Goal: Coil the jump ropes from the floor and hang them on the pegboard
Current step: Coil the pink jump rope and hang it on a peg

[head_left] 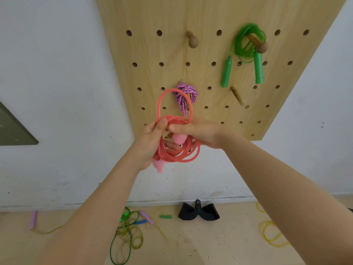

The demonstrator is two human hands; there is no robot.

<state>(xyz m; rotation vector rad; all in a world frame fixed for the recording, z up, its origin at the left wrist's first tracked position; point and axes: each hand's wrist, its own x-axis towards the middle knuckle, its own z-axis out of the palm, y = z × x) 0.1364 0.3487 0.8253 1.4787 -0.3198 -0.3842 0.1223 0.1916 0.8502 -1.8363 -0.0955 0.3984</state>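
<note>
On the floor at far left I note a lilac handle, then a loose tangle of green and yellow ropes not yet coiled. My left hand grips the coiled pink rope at the left of the bundle, fingers curled round the strands; my right hand pinches the same bundle from the right. One loop stands up from the grip, long axis vertical, overlapping the purple cord already hung on the pegboard. The bare knobbed peg lies above the loop, slightly right, so I judge the right hand nearer. The short peg is off right; the green rope hangs beyond.
</note>
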